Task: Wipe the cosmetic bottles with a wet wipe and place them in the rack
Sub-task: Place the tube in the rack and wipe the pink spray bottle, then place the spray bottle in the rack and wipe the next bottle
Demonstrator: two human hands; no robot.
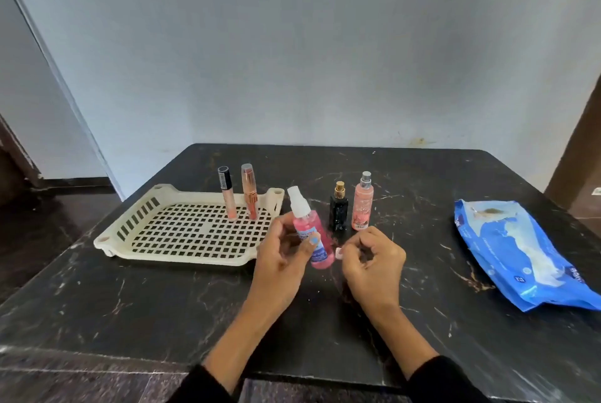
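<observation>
My left hand (279, 259) grips a pink spray bottle (304, 222) with a white cap, tilted, above the table just right of the cream rack (182, 262). My right hand (374, 266) hovers beside the bottle's lower end with its fingers curled and no wipe visible in it. Two slim tubes stand upright in the rack's far right part, one with a dark cap (226, 194) and one with a clear cap (249, 191). A small black bottle with a gold cap (339, 210) and a peach spray bottle (362, 204) stand on the table behind my hands.
A blue wet-wipe pack (520, 253) lies at the right side of the dark marble table (162, 305). The table's far edge meets a pale wall. Dark floor shows to the left of the table.
</observation>
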